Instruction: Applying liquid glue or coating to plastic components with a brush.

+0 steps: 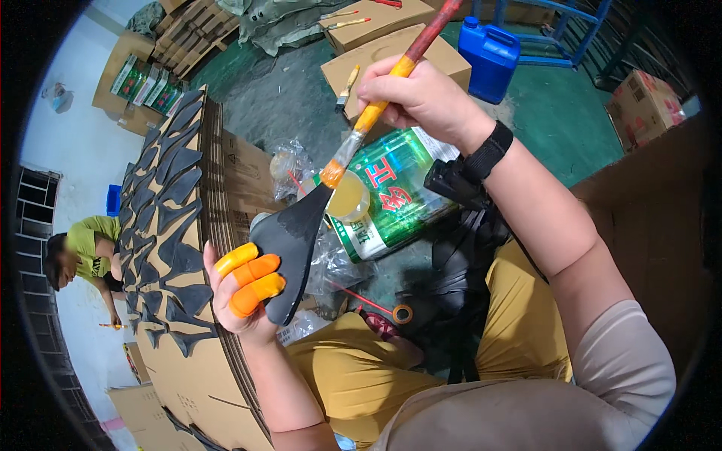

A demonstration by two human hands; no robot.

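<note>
My right hand (pixel 410 94) grips a paintbrush (pixel 374 113) with a red and yellow handle, its orange-stained bristles pointing down. The bristle tips meet or nearly meet the narrow upper end of a flat black sole-shaped piece (pixel 289 229). My left hand (pixel 244 293) holds that piece tilted by its wide end, with yellow and orange finger covers on several fingers. Just behind the bristles, a clear cup of yellowish liquid (pixel 349 198) stands on a green and white tin (pixel 406 218). A black strap (pixel 492 146) circles my right wrist.
Many similar dark pieces lie on stacked cardboard (pixel 169 225) at left, where another person (pixel 94 244) bends over. A cardboard box (pixel 444 56) and a blue jerrycan (pixel 489 56) stand beyond my hands. A tape roll (pixel 402 313) lies near my foot; another brush (pixel 348 86) rests on the box.
</note>
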